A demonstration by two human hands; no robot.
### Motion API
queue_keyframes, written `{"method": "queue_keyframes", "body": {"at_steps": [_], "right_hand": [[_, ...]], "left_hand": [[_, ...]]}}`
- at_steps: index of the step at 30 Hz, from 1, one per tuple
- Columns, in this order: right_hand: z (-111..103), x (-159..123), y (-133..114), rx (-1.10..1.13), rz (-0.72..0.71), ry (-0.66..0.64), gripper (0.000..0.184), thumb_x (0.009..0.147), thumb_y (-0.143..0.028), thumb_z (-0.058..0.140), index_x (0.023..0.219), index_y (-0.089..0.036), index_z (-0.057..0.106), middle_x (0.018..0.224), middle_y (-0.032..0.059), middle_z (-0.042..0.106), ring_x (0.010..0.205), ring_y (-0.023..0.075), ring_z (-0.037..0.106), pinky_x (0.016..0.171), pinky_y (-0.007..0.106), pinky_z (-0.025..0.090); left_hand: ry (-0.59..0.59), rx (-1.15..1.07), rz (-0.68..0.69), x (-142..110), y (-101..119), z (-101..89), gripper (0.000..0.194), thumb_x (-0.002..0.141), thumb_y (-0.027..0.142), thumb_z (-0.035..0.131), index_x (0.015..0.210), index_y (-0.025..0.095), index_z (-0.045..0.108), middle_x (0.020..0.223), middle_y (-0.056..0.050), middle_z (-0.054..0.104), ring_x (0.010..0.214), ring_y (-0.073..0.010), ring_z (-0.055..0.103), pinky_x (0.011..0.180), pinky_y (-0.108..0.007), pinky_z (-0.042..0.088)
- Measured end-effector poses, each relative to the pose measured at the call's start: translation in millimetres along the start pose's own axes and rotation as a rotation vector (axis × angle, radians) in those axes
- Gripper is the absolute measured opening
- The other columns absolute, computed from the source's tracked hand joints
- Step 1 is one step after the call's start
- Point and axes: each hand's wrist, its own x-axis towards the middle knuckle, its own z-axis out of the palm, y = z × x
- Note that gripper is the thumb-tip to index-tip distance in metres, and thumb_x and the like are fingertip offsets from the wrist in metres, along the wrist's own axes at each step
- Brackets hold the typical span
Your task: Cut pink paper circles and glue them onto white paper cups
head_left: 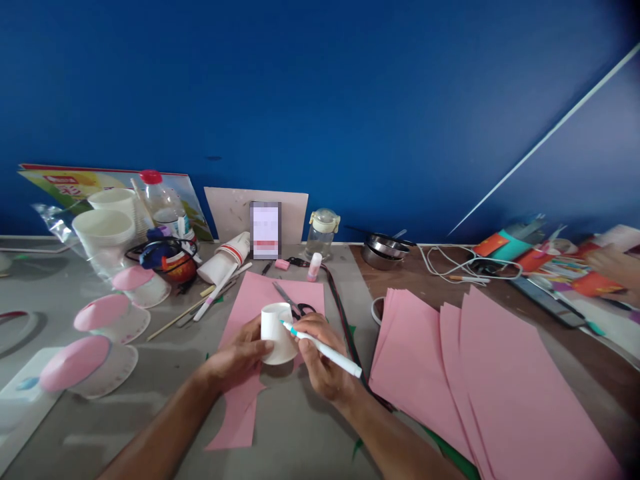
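My left hand (245, 353) grips a white paper cup (274, 339) from its left side, the cup's wide rim facing down. Between the fingers of my right hand (320, 353) is a white marker (333, 358) with a teal tip, which meets the cup's side or hovers just by it. Beneath and behind the cup lies a cut sheet of pink paper (249, 308). Scissors (303, 309) with dark handles rest on that sheet, partly hidden by the cup and my right hand.
Several paper cups with pink cone tops (103, 310) stand at left. Stacked white cups (104, 227) and a red-capped bottle (153, 193) are behind them. A phone (265, 230), glass jar (323, 233) and glue stick (314, 267) stand at the back. Pink sheets (520, 387) lie right; another person's hand (613, 265) is far right.
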Motion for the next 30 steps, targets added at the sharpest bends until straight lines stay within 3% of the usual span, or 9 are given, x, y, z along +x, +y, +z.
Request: {"method": "queue_keyframes", "body": {"at_steps": [10,21,26,30], "right_hand": [[-3.1,-1.9,6.0,-0.008,0.115,0.081,0.018,0.092,-0.024,0.044,0.095,-0.021,0.061,0.08,0.0053,0.064,0.082,0.0203,0.06,0.076,0.037,0.05],[-3.6,2.3,0.0,0.046,0.058,0.015,0.018,0.092,-0.027,0.044,0.097,-0.021,0.061,0.08,0.0053,0.063,0.077,0.0189,0.059,0.077,0.037,0.049],[-2.9,-1.3,5.7,-0.007,0.094,0.075,0.018,0.092,-0.025,0.045,0.096,-0.021,0.062,0.083,0.0059,0.065,0.082,0.0196,0.06,0.077,0.036,0.05],[-3.1,-1.3,5.8,0.001,0.097,0.09,0.018,0.092,-0.025,0.045,0.096,-0.02,0.062,0.083,0.0063,0.066,0.083,0.0203,0.061,0.076,0.037,0.05]], "left_hand": [[0.007,-0.006,-0.015,-2.0,0.7,1.0,0.059,0.075,0.024,0.069,0.131,0.019,0.049,0.095,-0.009,0.065,0.078,-0.0184,0.059,0.065,-0.025,0.044],[0.002,0.027,-0.008,-1.3,-0.4,0.5,0.06,0.075,0.024,0.07,0.131,0.018,0.049,0.109,-0.012,0.063,0.09,-0.0224,0.06,0.074,-0.029,0.045],[-0.002,0.002,-0.01,-2.1,1.3,2.4,0.061,0.075,0.023,0.07,0.132,0.019,0.048,0.102,-0.01,0.066,0.086,-0.0213,0.061,0.072,-0.028,0.045],[-0.011,-0.009,-0.023,-2.1,0.5,1.8,0.062,0.075,0.024,0.07,0.133,0.02,0.047,0.108,-0.012,0.064,0.087,-0.0217,0.06,0.072,-0.028,0.045]]}}
